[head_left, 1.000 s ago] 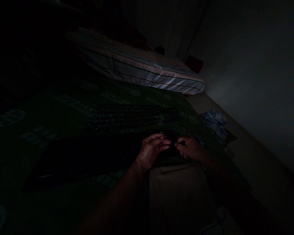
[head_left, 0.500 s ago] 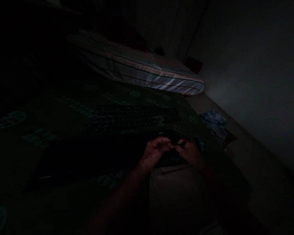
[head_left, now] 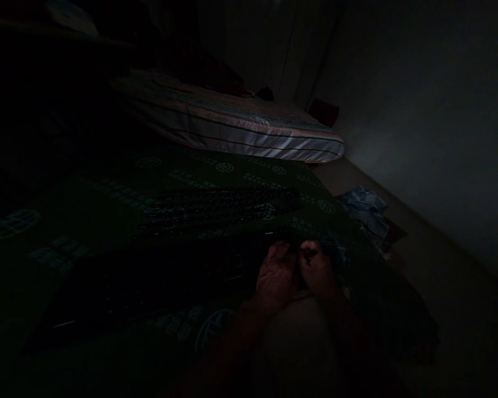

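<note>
The room is very dark. A long black flat board or tray (head_left: pixel 161 282) with small glints across it lies on a green printed sheet (head_left: pixel 120 190). At its right end is my left hand (head_left: pixel 276 276), back upward, its fingers bent down and closed over something too dark to make out. Just right of it, my right hand (head_left: pixel 317 273) has thumb and fingers pinched together; whatever lies in them is hidden. Beyond the board, several dark strands with shiny specks (head_left: pixel 219 207), perhaps beaded, lie side by side on the sheet.
A striped mattress (head_left: pixel 249 135) lies across the back. Crumpled pale blue plastic or cloth (head_left: pixel 365 207) is on the floor (head_left: pixel 431 282) to the right, by a plain wall (head_left: pixel 423 110). A dark red object (head_left: pixel 324 111) stands at the mattress's far corner.
My left hand has turned its back upward and shifted slightly right and nearer. My right hand remains pinched beside it, now a little apart from the left fingers. The view has tilted slightly.
</note>
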`<state>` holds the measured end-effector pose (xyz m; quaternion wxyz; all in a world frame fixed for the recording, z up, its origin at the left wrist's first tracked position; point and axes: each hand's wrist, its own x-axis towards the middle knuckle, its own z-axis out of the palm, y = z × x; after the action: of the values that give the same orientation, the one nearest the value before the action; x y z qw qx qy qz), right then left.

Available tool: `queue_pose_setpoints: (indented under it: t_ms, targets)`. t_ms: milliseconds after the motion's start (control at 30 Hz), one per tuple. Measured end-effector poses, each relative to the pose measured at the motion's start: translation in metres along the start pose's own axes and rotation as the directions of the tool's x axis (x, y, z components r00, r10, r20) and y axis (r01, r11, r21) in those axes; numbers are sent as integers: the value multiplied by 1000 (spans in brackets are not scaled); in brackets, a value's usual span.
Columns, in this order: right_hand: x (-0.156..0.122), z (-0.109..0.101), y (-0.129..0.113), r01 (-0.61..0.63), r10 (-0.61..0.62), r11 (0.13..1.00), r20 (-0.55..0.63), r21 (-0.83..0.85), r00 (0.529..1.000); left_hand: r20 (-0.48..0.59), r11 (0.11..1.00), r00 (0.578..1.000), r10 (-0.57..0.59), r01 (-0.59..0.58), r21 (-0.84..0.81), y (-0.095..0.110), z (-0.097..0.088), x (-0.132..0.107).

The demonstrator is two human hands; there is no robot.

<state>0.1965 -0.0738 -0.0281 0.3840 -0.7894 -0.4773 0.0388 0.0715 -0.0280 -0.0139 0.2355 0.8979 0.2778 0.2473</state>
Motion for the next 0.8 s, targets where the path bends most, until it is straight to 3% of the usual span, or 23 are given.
queue_pose_setpoints:
  t_ms: [133,367,667,800]
  targets:
    - [1,0,2,-13,13,1000,12,19,1000,51,994,997,-55,49,102,4,3,8]
    - [1,-1,-1,-56,57,996,-9,71,998,76,996,995,-62,56,75,2,0,12]
    - [0,-3,-2,-86,87,988,1,130,996,44,995,996,-82,80,53,1,4,10]
    - [-1,-4,-2,-90,101,985,-75,144,992,27,996,998,-64,63,63,1,5,10]
